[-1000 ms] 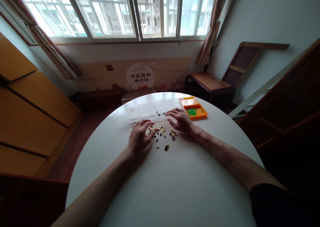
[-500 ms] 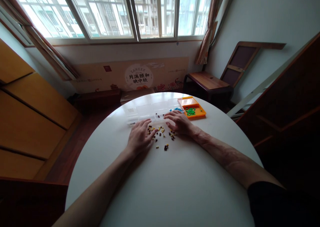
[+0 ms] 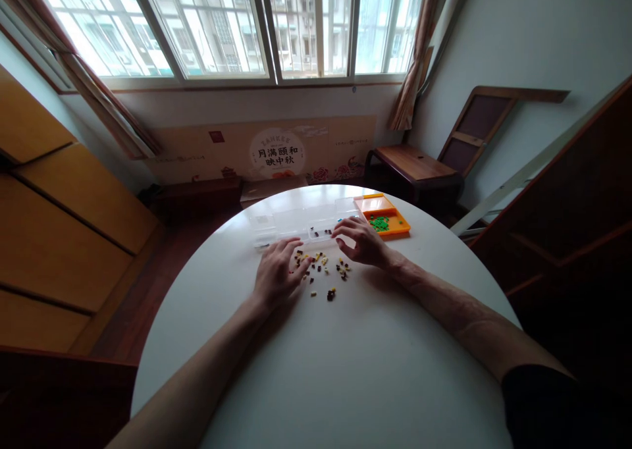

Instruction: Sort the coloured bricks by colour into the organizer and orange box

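On the round white table [image 3: 316,376], toward its far side, small brown and yellow pieces [image 3: 330,295] lie scattered between two bare hands, with a dark clump of them set nearest the person and a single pale piece just to its left. The left hand [image 3: 277,271] rests at the left edge of the scatter, palm down, its fingers stretched forward and its thumb held apart from them over the nearest pieces; nothing shows in its grasp. The right hand [image 3: 364,243] reaches in from the other side, fingers bent, thumb curving toward the index finger, and the tips are too small to tell whether they pinch a piece. Its fingertips are just beside a few dark bits [image 3: 316,234] in a compartment of the clear plastic box [image 3: 291,222], which lies lengthwise behind the scatter. A trace of blue [image 3: 341,220] shows in the box past the knuckles. Adjoining the box's right end is an orange tray [image 3: 401,228] holding a heap of green pieces [image 3: 379,224]. Beyond the table, a wooden chair [image 3: 415,162] stands at the right, below a barred window [image 3: 222,27].
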Available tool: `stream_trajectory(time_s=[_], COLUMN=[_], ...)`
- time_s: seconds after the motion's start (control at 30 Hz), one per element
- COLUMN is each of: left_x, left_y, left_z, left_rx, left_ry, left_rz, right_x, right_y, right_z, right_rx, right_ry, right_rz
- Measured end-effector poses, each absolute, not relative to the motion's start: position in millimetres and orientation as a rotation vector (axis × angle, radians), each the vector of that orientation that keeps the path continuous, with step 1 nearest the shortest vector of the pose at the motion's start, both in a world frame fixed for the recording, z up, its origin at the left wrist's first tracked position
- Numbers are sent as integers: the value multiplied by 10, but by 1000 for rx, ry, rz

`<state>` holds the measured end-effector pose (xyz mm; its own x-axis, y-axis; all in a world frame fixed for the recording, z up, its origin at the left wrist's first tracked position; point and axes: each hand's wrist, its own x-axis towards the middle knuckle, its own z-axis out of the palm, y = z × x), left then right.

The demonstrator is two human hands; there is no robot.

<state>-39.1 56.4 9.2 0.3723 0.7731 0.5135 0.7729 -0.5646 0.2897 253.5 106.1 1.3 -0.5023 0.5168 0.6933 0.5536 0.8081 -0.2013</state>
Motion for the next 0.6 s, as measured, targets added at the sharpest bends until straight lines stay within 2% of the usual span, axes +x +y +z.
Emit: stream_trajectory(time_s=[0.3,0.6], left_x=[-370,-337], left_y=[539,510], left_z=[106,135], left_rx=[2593,2590], left_ry=[1363,1291], left_rz=[974,860], right_x=[2685,2775], right_y=[913,573], right_z=[165,192], right_rx=[-617,-812], right_ry=[-2411,-2378], right_rz=[192,408])
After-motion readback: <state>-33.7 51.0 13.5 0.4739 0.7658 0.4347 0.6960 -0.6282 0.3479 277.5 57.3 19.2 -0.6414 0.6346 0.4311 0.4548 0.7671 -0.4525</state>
